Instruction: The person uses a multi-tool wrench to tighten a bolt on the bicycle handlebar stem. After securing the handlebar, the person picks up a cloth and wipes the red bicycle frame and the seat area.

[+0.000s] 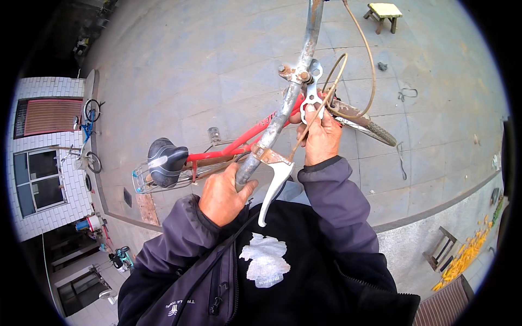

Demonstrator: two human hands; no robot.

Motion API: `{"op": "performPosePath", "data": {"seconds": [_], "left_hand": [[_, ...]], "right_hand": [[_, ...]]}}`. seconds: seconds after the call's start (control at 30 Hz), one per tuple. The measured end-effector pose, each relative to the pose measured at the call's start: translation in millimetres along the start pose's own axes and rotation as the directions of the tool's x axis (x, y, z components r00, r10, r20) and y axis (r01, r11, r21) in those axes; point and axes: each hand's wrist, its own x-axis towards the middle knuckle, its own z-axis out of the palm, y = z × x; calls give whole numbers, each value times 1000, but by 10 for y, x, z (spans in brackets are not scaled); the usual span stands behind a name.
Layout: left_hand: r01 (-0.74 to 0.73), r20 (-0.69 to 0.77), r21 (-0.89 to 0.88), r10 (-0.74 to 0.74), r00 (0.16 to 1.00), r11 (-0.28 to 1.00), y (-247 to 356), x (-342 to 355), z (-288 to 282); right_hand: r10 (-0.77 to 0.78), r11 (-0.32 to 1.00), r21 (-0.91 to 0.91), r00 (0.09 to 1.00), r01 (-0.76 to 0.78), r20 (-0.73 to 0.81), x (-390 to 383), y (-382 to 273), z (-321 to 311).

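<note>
A worn, rusty silver handlebar (280,117) crosses the middle of the view, belonging to a red-framed bicycle (246,136). My left hand (224,194) is wrapped round the near end of the bar, beside a white brake lever (276,190). Between the thumb and fingers of my right hand (323,137) is a flat silver multi-hole bicycle spanner (312,98). Its upper end lies at the rusty clamp bolt (305,76) on the handlebar; whether a hole sits over the bolt cannot be made out. Tan brake cable (373,81) loops past the right hand.
The black saddle (167,163) is at left, the front tyre (375,132) at right. A small yellow-topped stool (385,11) stands far off on the paved ground (217,49). Another bicycle (87,133) leans near the white-tiled wall (49,91). Yellow corn cobs (471,251) lie at lower right.
</note>
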Motion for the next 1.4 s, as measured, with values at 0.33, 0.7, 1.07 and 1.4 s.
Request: {"op": "performPosePath", "data": {"seconds": [0.33,0.7,1.07,1.4], "left_hand": [[14,60,-72,-9,998,997,-4,17,-22],[19,64,-100,-13,998,995,18,23,-25],[85,82,-131,-74,994,988,127,0,-17],[165,109,-176,-148,983,971,268,-19,-5]], "right_hand": [[-52,998,-22,999,52,4,82,167,9],[-27,994,-107,997,20,-66,-10,-29,61],[-52,987,-153,999,50,-15,32,101,55],[28,978,-207,999,-21,29,46,-376,28]]}}
